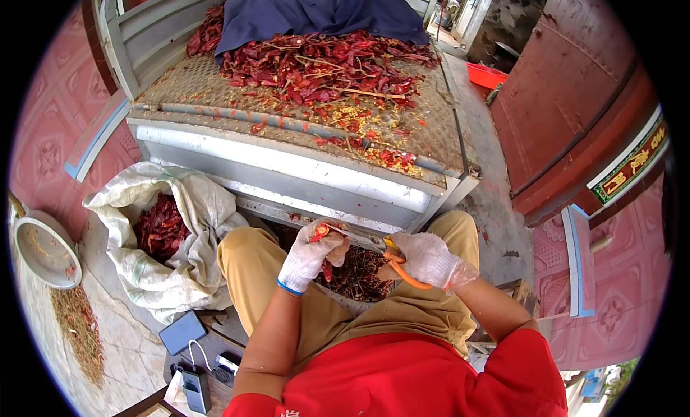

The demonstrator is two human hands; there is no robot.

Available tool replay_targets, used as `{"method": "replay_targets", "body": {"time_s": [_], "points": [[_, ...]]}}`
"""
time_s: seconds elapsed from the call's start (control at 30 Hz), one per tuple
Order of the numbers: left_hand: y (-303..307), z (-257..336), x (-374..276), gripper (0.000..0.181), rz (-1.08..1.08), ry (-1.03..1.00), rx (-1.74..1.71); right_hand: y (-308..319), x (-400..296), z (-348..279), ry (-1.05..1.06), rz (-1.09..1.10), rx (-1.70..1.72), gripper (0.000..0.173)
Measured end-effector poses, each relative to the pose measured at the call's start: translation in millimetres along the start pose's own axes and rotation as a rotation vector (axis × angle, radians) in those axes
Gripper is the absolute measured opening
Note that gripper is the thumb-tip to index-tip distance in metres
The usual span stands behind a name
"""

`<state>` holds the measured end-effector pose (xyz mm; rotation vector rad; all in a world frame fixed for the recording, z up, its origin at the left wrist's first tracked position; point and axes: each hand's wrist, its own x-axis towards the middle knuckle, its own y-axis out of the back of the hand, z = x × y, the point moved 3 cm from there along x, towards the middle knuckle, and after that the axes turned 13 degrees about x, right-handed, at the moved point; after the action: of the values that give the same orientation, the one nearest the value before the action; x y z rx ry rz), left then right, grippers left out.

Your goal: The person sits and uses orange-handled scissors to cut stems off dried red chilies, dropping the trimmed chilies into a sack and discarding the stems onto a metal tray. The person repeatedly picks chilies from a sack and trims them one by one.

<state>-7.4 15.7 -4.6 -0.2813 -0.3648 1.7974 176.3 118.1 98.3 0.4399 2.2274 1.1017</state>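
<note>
My left hand (311,254), in a white knit glove with a blue cuff, grips a dried red chili pepper (322,232). In my right hand (426,259), also gloved, are scissors (398,257) with orange handles and some yellow. Their metal blades reach left to the pepper; whether they are parted I cannot tell. Below both hands, between my knees, a container of dark stems and red pepper bits (356,274) shows in part. In front, a heap of dried red chili peppers (323,67) with scattered yellow seeds lies on a metal truck bed (178,88).
A dark blue cloth (318,10) covers the heap's back. Left of my knee stands a white woven sack (199,201) holding dried peppers (161,228). Farther left is a metal basin (46,250). A phone (183,332) and power bank (195,390) lie by my left side. A red basin (485,75) sits near the door (571,88).
</note>
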Motion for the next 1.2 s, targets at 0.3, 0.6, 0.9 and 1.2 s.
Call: {"method": "replay_targets", "body": {"time_s": [0.3,0.6,0.9,1.2], "points": [[-7.3,-2.6,1.7,0.022,-0.028,0.022,-0.029,-20.3,-6.5,18.4,0.031,0.023,0.321,0.055],[-5.9,-8.5,8.3,0.018,-0.049,0.003,-0.205,64.3,11.0,11.3,-0.02,0.42,0.371,0.048],[-0.2,-14.1,14.3,0.02,0.002,0.004,0.007,204.9,139.6,-3.9,-0.055,0.719,-0.124,0.031],[15.4,-25.8,15.3,0.032,0.009,0.05,-0.142,201.5,197.5,-0.7,0.033,0.478,-0.379,0.022]]}}
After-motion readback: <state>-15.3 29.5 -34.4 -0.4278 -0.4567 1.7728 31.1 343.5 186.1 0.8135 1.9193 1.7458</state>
